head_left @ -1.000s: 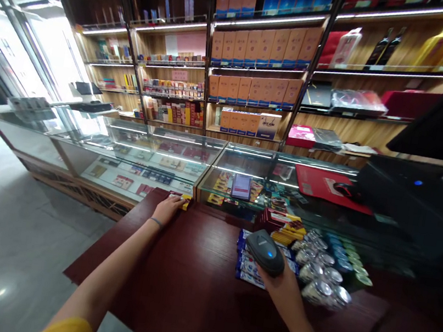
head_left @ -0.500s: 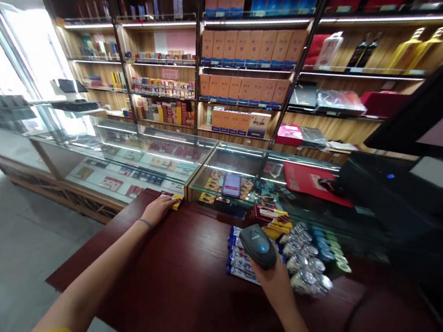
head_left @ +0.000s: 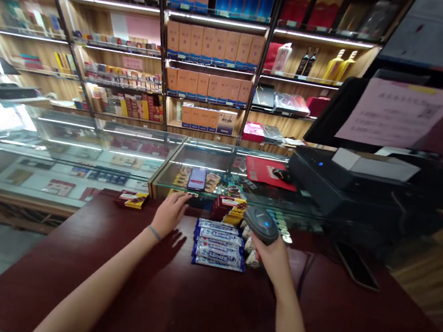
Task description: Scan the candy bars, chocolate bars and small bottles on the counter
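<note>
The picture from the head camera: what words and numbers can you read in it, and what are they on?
I can't read any for sure.
Scanner in the right hand: tiny pale mark, too small.
Blue wrappers: big characters, too blurred.
Phone: screen writing, too small.
Paper: lines of print, blurred.
Orange boxes: marks too small.
White box: dark lettering, blurred.

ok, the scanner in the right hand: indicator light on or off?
On: a blue light glows atop the scanner in the right hand.

Black scanner (head_left: 262,223), blue-and-silver packets (head_left: 219,246), red mat (head_left: 267,173), dark reddish-brown counter (head_left: 199,312)
</note>
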Demonstrator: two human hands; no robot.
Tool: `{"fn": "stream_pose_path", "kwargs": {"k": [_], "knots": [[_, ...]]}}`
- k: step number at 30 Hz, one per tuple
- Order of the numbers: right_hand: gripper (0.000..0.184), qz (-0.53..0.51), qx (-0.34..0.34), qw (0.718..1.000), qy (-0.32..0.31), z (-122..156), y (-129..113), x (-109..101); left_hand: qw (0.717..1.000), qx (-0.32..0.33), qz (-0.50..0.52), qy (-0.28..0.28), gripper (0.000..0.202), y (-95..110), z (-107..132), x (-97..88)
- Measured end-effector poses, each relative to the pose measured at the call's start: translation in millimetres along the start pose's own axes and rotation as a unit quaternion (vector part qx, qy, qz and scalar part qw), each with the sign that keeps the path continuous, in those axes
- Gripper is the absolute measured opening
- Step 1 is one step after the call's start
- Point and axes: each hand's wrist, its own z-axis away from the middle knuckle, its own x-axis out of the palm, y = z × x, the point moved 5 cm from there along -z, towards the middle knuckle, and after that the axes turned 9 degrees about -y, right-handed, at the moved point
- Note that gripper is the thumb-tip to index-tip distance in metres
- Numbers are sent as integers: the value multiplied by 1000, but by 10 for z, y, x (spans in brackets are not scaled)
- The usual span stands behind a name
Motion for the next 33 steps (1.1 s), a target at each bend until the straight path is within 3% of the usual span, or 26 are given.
{"fn": "stream_pose_path", "kwargs": {"k": [4, 6, 8, 10, 14, 16, 19, 24, 29, 33], "knots": [[46, 1, 24, 999, 24, -3, 49, -224, 989, 12, 147, -28, 38, 621, -342, 328], [46, 3, 28, 999, 35, 0, 82, -308, 960, -4, 281, -22, 38, 845, -483, 458], [46, 4, 35, 999, 32, -2, 124, -359, 913, -28, 407, -5, 37, 993, -598, 576], [45, 3, 35, 999, 31, -9, 160, -389, 891, -35, 453, 1, 38, 1091, -687, 684], [38, -5, 25, 999, 38, -17, 188, -387, 937, 15, 348, -2, 36, 1178, -779, 816], [34, -19, 27, 999, 28, -18, 185, -350, 950, 27, 310, -11, 29, 1169, -785, 844], [36, -28, 27, 999, 22, -10, 149, -302, 942, 13, 335, -20, 21, 1126, -768, 796], [41, 3, 7, 999, 38, 24, 47, -230, 877, -50, 478, -16, 21, 992, -647, 517], [41, 10, -10, 999, 50, 72, -37, -58, 850, -128, 505, 75, 23, 639, -244, 250], [34, 13, -18, 999, 43, 99, -73, 149, 815, -236, 505, 159, 21, 231, 178, 272]]}}
